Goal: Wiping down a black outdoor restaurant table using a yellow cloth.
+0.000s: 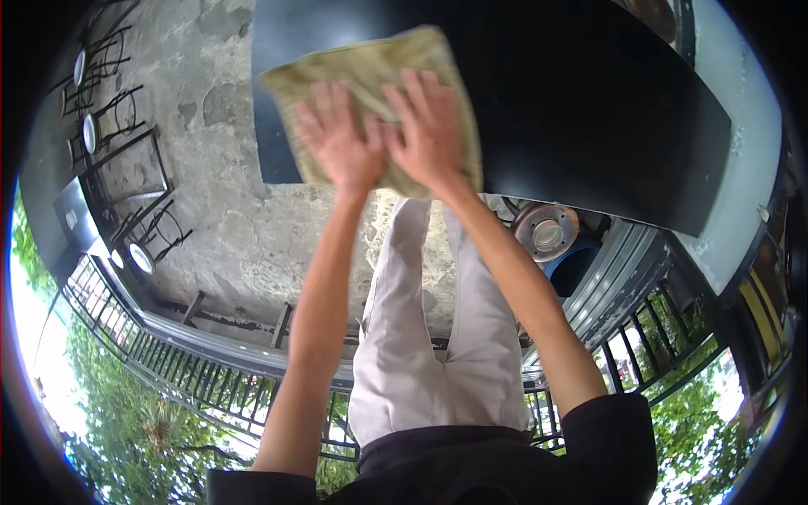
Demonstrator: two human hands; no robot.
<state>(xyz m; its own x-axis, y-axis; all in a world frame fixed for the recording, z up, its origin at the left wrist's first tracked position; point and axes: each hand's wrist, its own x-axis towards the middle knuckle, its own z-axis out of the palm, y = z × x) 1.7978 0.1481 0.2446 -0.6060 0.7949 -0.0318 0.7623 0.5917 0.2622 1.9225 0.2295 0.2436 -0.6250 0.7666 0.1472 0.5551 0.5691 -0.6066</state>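
Observation:
A khaki fabric piece (410,53), perhaps a folded garment, lies over the left end of the black tabletop (568,113). Its near edge reaches the table's front edge, and wrinkles run across its middle. My left hand (341,136) rests palm down on the fabric's left half, fingers spread. On the right half, my right hand (429,126) lies flat as well, its fingers apart. Both thumbs come close together between the hands; whether they touch is unclear. Hands and fabric are slightly blurred. The fabric beneath my palms is hidden.
Under the table's front edge sit a round metal part (545,230) and a blue bucket (571,268). Black-legged stools (91,134) and a metal frame (165,158) stand left on the worn concrete floor (221,208). A black railing (208,391) runs behind me.

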